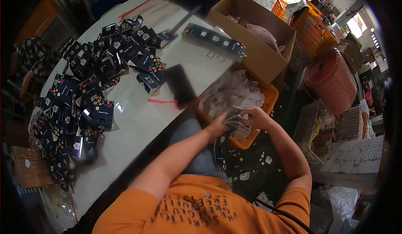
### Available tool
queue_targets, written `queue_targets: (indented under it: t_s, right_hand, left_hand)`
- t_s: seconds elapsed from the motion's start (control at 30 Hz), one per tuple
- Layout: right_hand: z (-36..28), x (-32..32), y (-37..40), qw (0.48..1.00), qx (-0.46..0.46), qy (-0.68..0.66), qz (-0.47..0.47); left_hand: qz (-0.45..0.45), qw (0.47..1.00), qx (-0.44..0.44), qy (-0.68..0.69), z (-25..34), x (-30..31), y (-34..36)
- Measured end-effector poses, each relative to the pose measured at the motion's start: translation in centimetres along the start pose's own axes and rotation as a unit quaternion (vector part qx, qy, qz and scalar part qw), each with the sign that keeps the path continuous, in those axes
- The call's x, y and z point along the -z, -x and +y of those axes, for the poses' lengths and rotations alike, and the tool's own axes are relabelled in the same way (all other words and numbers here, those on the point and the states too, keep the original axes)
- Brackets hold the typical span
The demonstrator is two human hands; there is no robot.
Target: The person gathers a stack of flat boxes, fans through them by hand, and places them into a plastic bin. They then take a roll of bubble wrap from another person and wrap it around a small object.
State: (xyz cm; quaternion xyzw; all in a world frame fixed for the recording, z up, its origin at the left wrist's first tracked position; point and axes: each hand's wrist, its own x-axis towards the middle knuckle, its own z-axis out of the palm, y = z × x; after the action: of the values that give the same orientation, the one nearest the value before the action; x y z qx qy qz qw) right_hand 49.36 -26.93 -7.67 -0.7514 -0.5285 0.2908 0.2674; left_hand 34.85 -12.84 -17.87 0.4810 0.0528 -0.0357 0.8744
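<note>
Both hands are close together over the orange basket (271,101), which is heaped with pale crumpled scraps (247,89). My left hand (217,124) has its fingers wrapped round some thin whitish strips (236,122). My right hand (256,117) is bent at the other side of the strips, thumb and fingers pinched on them. Below my left hand, a dark printed card strip (220,153) lies by my leg. A black rectangular object (180,84) rests at the table edge, beside a red ribbon (161,101).
Many dark washi tape boxes (104,113) are piled on the white table (130,138). A long printed card stack (214,39) lies near a large cardboard box (268,69). A pink roll (331,81) stands at right. Another person (35,60) is at far left. Scraps litter the floor.
</note>
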Motion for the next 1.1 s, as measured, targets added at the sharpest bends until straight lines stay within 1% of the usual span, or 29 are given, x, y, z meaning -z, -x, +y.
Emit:
queue_targets:
  t_s: [0.03,0.1,0.13,0.2,0.23,0.3,0.37,0.43,0.5,0.63,0.67,0.7,0.73,0.77,0.8,0.83,0.9,0.93,1.0,1.03,1.1]
  right_hand:
    - [0.1,0.1,0.1,1.0,0.0,-0.001,-0.001]
    - [0.4,0.1,0.5,0.994,-0.083,-0.052,-0.04]
    - [0.5,0.1,0.7,0.994,-0.083,-0.052,-0.041]
    - [0.7,-0.1,1.0,0.97,-0.125,-0.204,-0.046]
    - [1.2,-0.3,1.1,0.97,-0.125,-0.204,-0.047]
    - [2.3,-0.9,1.2,0.954,-0.148,-0.258,-0.046]
    - [2.6,-1.4,1.3,0.96,-0.144,-0.237,-0.033]
    - [2.1,-1.6,1.0,0.966,-0.138,-0.217,-0.021]
    - [1.4,-1.5,0.8,0.988,-0.074,-0.134,0.006]
    - [3.3,-3.4,0.5,0.994,-0.05,-0.089,0.039]
    - [4.5,-4.6,0.4,0.988,-0.063,-0.1,0.095]
    - [4.3,-5.0,0.4,0.979,-0.076,-0.111,0.152]
    - [4.0,-5.3,0.6,0.979,-0.077,-0.11,0.152]
    - [3.7,-5.8,0.5,0.931,-0.2,-0.223,0.21]
    - [3.0,-6.0,0.2,0.852,-0.315,-0.329,0.259]
    - [2.9,-6.2,0.1,0.852,-0.315,-0.329,0.259]
    - [2.9,-6.3,0.2,0.839,-0.348,-0.292,0.301]
    - [3.7,-6.8,0.3,0.837,-0.348,-0.292,0.304]
    - [5.3,-7.6,0.0,0.898,-0.2,-0.159,0.357]
    - [5.5,-7.6,0.0,0.898,-0.2,-0.16,0.358]
    - [5.5,-7.1,0.0,0.937,-0.126,-0.04,0.325]
  left_hand:
    - [-0.004,1.0,-0.013,-0.01,-0.1,0.0,-0.1]
    - [-0.008,0.999,-0.027,-0.02,-0.4,0.1,-0.3]
    - [-0.004,0.999,-0.025,-0.04,-0.5,0.2,-0.3]
    - [0.002,0.998,-0.023,-0.06,-0.7,0.3,-0.4]
    - [0.0,0.998,-0.027,-0.052,-0.8,0.3,-0.5]
    - [-0.004,0.999,-0.031,-0.043,-1.0,0.2,-0.6]
    - [-0.008,1.0,-0.027,-0.009,-1.2,0.1,-0.7]
    - [-0.006,1.0,-0.026,-0.013,-1.2,0.1,-0.7]
    - [-0.004,0.999,-0.027,-0.018,-1.3,0.2,-0.7]
    - [-0.008,1.0,-0.023,-0.017,-1.3,0.4,-0.8]
    - [-0.012,0.999,-0.027,-0.026,-1.2,0.4,-0.7]
    - [-0.012,0.999,-0.027,-0.025,-1.0,0.2,-0.6]
    - [-0.008,0.999,-0.028,-0.037,-0.7,0.1,-0.4]
    - [-0.004,0.998,-0.031,-0.05,-0.4,0.0,-0.3]
    - [-0.004,0.998,-0.031,-0.051,-0.5,0.2,-0.3]
    - [-0.01,0.996,-0.041,-0.074,-0.7,0.3,-0.3]
    - [-0.02,0.994,-0.05,-0.096,-1.0,0.3,-0.4]
    - [-0.023,0.994,-0.051,-0.092,-1.0,0.2,-0.4]
    - [-0.026,0.994,-0.053,-0.089,-0.9,0.2,-0.4]
    - [-0.023,0.995,-0.048,-0.087,-0.8,0.2,-0.3]
    - [-0.019,0.995,-0.045,-0.086,-0.4,0.2,-0.2]
